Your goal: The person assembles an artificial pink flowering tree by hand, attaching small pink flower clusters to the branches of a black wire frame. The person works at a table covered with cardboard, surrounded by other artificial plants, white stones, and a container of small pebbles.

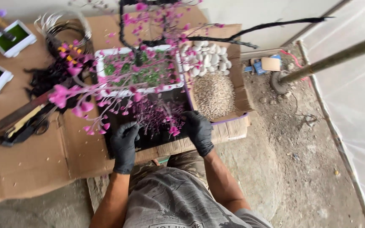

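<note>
Black gloves are worn on both hands, which are seen at the lower centre of the frame. The left hand (pixel 124 145) is curled at the near edge of a dark tray (pixel 148 141), and the right hand (pixel 198 130) is curled at the tray's right near corner; whether either grip is clenched on the tray or merely laid against it cannot be told. A cluster of purple wire stems (pixel 155 115) is seen between the two hands, just above them. An artificial tree with pink blossoms (pixel 119 80) is spread across the centre, rooted in a white rectangular planter (pixel 100 67) with green filling. To the right of it, a cardboard box (pixel 241 99) is filled with white pebbles (pixel 205 57) and fine gravel (pixel 214 95). Flattened cardboard (pixel 34 156) covers the floor on the left, where scissors (pixel 30 126) and two small white planters (pixel 12 39) are laid.
</note>
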